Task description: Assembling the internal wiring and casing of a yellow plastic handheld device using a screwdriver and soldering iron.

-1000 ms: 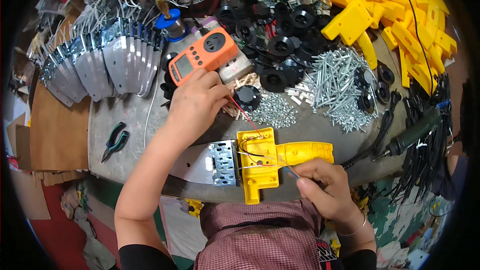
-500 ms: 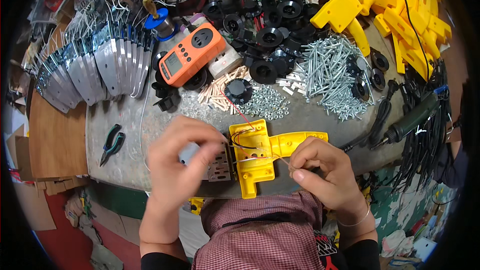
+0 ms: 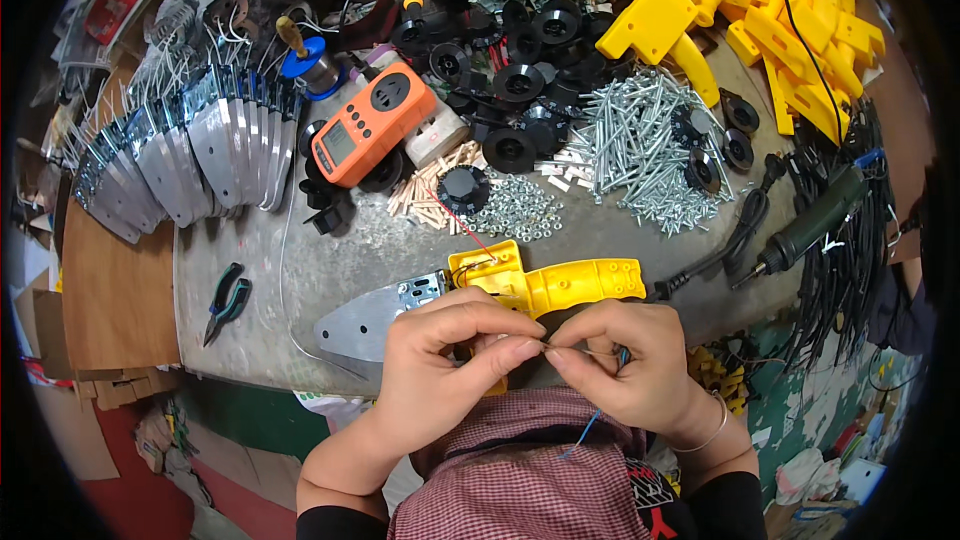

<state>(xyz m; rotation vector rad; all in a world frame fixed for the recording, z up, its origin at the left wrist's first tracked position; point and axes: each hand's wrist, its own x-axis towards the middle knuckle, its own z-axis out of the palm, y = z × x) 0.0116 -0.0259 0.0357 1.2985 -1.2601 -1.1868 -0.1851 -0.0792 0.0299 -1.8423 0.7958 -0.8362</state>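
Note:
My left hand (image 3: pixel 465 355) and my right hand (image 3: pixel 630 360) meet fingertip to fingertip in front of the bench edge, each closed in a pinch on thin wire ends. A blue wire (image 3: pixel 585 432) hangs below my right hand, and a bit of blue also shows between its fingers. Behind my hands lies an open yellow plastic handle shell (image 3: pixel 580 282), its lower part hidden by them. A grey metal plate (image 3: pixel 365 325) with holes and a bracket sticks out leftward from the shell. One red wire (image 3: pixel 465 225) runs from the shell toward a black dial knob (image 3: pixel 464 188).
Screws (image 3: pixel 650 145), nuts (image 3: pixel 520 208) and black dials (image 3: pixel 518 82) are heaped behind the shell. An orange socket meter (image 3: pixel 373 125) stands left of them. Pliers (image 3: pixel 227 305) lie at left, under a row of metal plates (image 3: pixel 210 145). Yellow shells (image 3: pixel 650 20), a green-handled tool (image 3: pixel 815 225) and black cords occupy the right.
My left hand has moved right and down to meet my right hand at the wire ends, uncovering the metal plate. A blue wire now hangs below. The view has shifted slightly.

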